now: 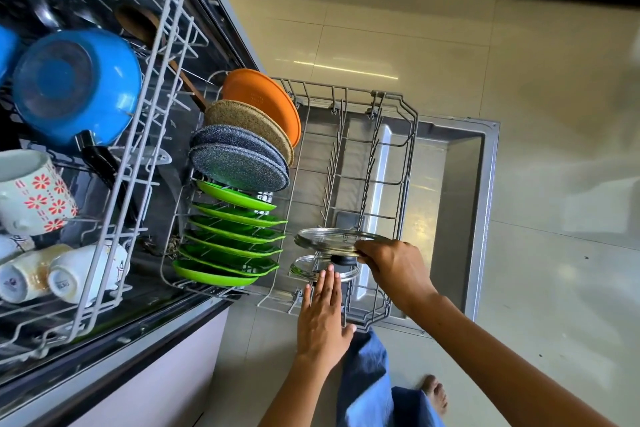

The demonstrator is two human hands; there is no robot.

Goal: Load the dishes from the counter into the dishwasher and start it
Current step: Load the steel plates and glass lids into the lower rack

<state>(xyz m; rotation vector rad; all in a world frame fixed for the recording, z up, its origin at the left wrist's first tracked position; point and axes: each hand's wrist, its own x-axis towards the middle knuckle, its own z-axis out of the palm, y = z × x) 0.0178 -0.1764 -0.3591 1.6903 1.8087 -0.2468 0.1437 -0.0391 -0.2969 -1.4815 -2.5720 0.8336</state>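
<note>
- Over the pulled-out lower wire rack of the open dishwasher, the right hand holds a round glass lid with a metal rim. Its fingers curl around the lid's edge, next to the lid's black knob.
- This lid is tilted and sits above the rack's near end.
- Just below it, a second round glass lid with a metal rim stands in the rack.
- The left hand is flat with straight fingers. Its fingertips touch the second lid. It grips nothing.
- Beside the lids, bright green plates stand in a row in the same rack.
- Behind them stand two speckled grey-blue plates, a speckled tan plate and an orange plate.
- The orange plate has small raised writing, too small to read.
- The upper wire rack on the left holds a blue bowl turned upside down, a white mug with red flowers and two white cups lying on their sides.
- The cup bottoms have dark marks that are too blurry to read.
- The steel dishwasher door lies open over the pale tiled floor.
</note>
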